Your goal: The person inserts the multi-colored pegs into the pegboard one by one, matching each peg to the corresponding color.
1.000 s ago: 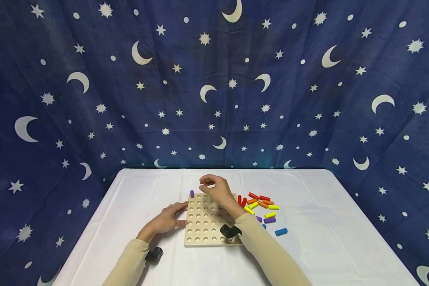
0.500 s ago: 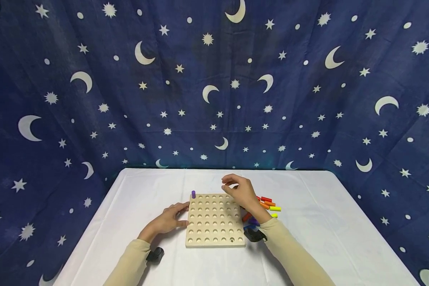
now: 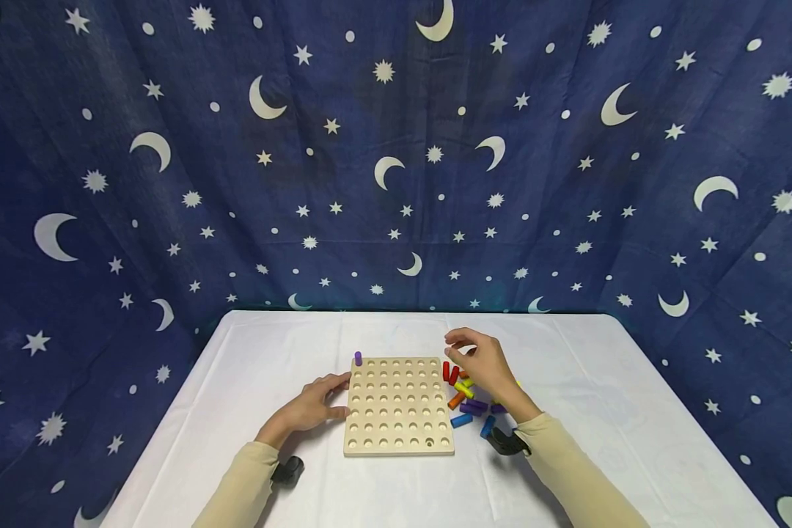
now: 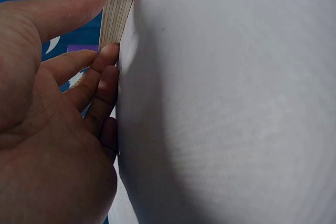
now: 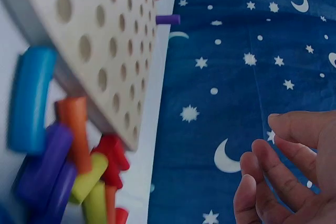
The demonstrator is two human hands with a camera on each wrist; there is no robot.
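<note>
purple peg (image 3: pixel 358 358) upright in the pegboard's (image 3: pixel 404 405) far left corner

we see the left hand (image 3: pixel 306 407) relaxed, touching the pegboard's left edge. the right hand (image 3: pixel 488 363) hovers by the loose pegs (image 3: pixel 457 400), fingers loosely parted. we find those pegs just right of the pegboard, on white cloth (image 3: pixel 290 337).

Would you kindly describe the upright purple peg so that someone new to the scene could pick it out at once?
On the white table sits a pale wooden board with rows of holes. At its far left corner stands the purple peg. It alone is upright in the board; the other visible pegs lie loose beyond the right edge.
</note>
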